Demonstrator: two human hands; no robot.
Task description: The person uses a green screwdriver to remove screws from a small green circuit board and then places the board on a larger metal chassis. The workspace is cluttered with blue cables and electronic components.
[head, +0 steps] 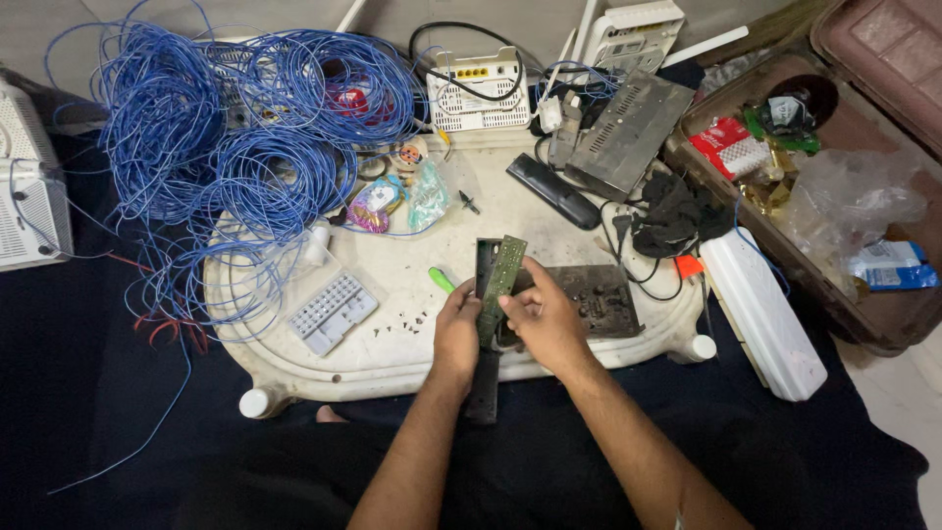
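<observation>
Head view shows both hands meeting over the near middle of a white plastic table (549,211). The left hand (457,329) and the right hand (542,319) together grasp a narrow green circuit board (502,275), which stands tilted, its upper end leaning away from the person. The left fingers close on the board's left edge; the right thumb and fingers close on its right edge and lower part. Behind the board, a long black housing (483,393) extends from the table top down past the near edge between the forearms. Just right of the hands lies a dark, dusty flat plate (599,294). A small green tool handle (441,280) lies just left of the left hand. Farther left rests a grey keypad (332,312), with small dark fragments scattered between it and the hands. Large coils of blue wire (245,137) cover the far left of the table. A black remote control (554,191) lies beyond the hands, near a grey metal chassis (628,128). Two white router units (478,90) stand at the far edge. A white elongated casing (765,314) lies off the right side of the table, beside an open brown suitcase (888,329).
</observation>
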